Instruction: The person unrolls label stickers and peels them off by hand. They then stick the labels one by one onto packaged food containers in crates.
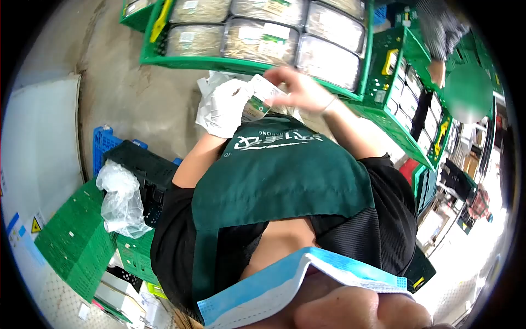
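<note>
My left hand [222, 108], in a white glove, is closed around the left side of a green-and-white printed label [256, 108], held in front of my apron. Whether it is one label or a stack, I cannot tell. At the label's right edge is my bare right hand [304, 92], slightly blurred, with bent fingers and the thumb against the print. White crumpled plastic [205, 88] shows behind the glove. Just beyond my hands stands a green crate [249, 67] holding several film-covered black trays [260, 41] of pale, stringy food, some bearing similar labels.
More green crates [378, 109] with packed trays stand on the right, where another person's hand [436, 73] reaches in. On my left are a black crate [134, 159], a clear plastic bag [120, 197] and a green crate [71, 236]. A white panel [41, 131] stands at far left.
</note>
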Demonstrator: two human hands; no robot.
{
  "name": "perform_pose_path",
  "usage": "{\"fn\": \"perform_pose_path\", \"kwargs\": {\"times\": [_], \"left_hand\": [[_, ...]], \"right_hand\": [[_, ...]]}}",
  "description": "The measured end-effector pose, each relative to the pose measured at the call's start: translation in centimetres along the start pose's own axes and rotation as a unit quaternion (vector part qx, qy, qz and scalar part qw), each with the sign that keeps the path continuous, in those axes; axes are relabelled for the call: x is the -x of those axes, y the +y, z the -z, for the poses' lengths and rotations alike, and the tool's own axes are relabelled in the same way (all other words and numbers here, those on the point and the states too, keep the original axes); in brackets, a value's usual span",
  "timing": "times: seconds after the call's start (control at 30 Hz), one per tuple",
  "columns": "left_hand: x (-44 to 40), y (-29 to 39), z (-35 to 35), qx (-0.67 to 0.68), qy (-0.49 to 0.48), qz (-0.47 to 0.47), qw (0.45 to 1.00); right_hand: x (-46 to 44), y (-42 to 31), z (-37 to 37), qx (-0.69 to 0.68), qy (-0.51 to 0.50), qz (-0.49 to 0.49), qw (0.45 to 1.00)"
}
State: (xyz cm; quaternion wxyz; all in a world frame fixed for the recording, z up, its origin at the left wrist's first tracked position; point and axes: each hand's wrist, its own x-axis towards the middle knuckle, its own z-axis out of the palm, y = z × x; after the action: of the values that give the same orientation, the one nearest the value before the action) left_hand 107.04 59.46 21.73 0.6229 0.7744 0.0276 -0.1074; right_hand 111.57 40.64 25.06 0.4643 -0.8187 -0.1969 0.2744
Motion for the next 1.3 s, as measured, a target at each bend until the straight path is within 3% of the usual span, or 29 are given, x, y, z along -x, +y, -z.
{"fn": "perform_pose_path", "kwargs": {"times": [0.1,0.13,0.17,0.2,0.23,0.27,0.3,0.37,0.43,0.5,0.57,0.6,0.63,0.7,0.77,0.83,0.9,0.93,0.97,1.03,1.07,1.1,1.17,1.2,1.23,1.3], "left_hand": [[-1.8,2.0,-3.1,-0.113,-0.085,-0.052,0.989],[-2.5,2.1,-4.4,-0.158,-0.066,-0.168,0.971],[-2.7,2.3,-5.7,-0.054,-0.062,-0.104,0.991],[-3.4,1.5,-5.9,-0.207,-0.066,-0.198,0.956],[-4.2,0.8,-5.9,-0.352,-0.067,-0.286,0.889],[-4.6,2.8,-6.0,-0.374,-0.102,-0.251,0.887],[-5.0,1.3,-6.5,-0.023,-0.080,-0.032,0.996],[-5.5,0.9,-7.4,0.138,-0.131,0.113,0.975],[-6.2,1.4,-8.0,0.102,-0.157,0.124,0.974],[-6.5,1.7,-9.1,0.065,-0.180,0.137,0.972],[-6.7,2.5,-11.7,0.299,-0.115,0.092,0.943],[-7.2,3.4,-12.5,0.471,-0.121,0.193,0.852],[-7.4,1.0,-13.7,0.359,-0.094,0.134,0.919],[-7.0,1.5,-15.4,0.148,-0.085,-0.040,0.984],[-6.3,5.8,-15.9,0.072,-0.070,0.034,0.994],[-6.3,10.8,-15.4,-0.128,-0.108,0.131,0.977],[-6.0,9.3,-15.1,-0.164,-0.095,0.082,0.978],[-5.9,7.8,-14.9,-0.200,-0.087,0.029,0.976],[-5.8,5.1,-15.2,0.070,-0.074,0.071,0.992],[-5.5,2.6,-13.4,-0.056,-0.001,-0.088,0.995],[-5.1,2.6,-12.6,0.093,-0.010,0.086,0.992],[-4.8,2.2,-12.1,0.092,-0.005,0.087,0.992],[-4.2,0.8,-11.8,0.017,0.021,0.070,0.997],[-3.9,0.1,-12.0,0.057,0.043,0.098,0.993],[-3.7,0.7,-12.2,0.057,0.046,0.101,0.992],[-4.0,2.7,-12.9,0.158,0.077,0.098,0.979]], "right_hand": [[2.4,1.8,2.4,0.035,0.071,-0.055,0.995],[3.0,2.3,5.4,0.113,0.174,-0.034,0.978],[3.3,3.4,9.3,0.244,0.273,-0.005,0.931],[3.6,4.4,12.9,0.189,0.248,-0.131,0.941],[4.0,7.5,15.8,0.235,0.268,-0.011,0.934],[4.3,8.6,16.5,0.327,0.192,-0.013,0.925],[4.5,9.6,17.0,0.414,0.113,-0.014,0.903],[3.4,14.0,13.8,0.376,0.113,-0.094,0.915],[3.2,15.3,11.2,0.491,0.153,-0.022,0.858],[3.8,14.9,11.4,0.488,0.186,-0.068,0.850],[4.6,14.0,13.2,0.481,0.312,-0.001,0.819],[4.9,13.4,13.6,0.399,0.321,0.041,0.858],[5.4,12.4,13.6,0.274,0.247,0.068,0.927],[6.2,9.5,13.0,0.057,0.136,0.076,0.986],[6.2,8.7,12.5,0.116,0.177,0.124,0.969],[6.1,9.2,13.0,0.092,0.191,0.154,0.965],[5.8,10.3,14.5,0.133,0.203,0.156,0.957],[5.0,10.4,16.3,0.138,0.241,0.071,0.958],[3.6,10.3,19.4,0.109,0.239,0.058,0.963],[-0.2,14.7,24.2,0.145,0.158,0.092,0.972],[-1.8,17.2,24.4,0.144,0.130,0.094,0.977],[-2.3,16.3,24.0,0.219,0.095,0.050,0.970],[-4.8,21.0,21.5,0.467,0.158,0.144,0.858],[-5.0,20.9,21.1,0.517,0.162,0.112,0.833],[-4.6,20.5,20.8,0.516,0.160,0.115,0.834],[-2.8,18.2,20.4,0.496,0.317,0.126,0.798]]}}
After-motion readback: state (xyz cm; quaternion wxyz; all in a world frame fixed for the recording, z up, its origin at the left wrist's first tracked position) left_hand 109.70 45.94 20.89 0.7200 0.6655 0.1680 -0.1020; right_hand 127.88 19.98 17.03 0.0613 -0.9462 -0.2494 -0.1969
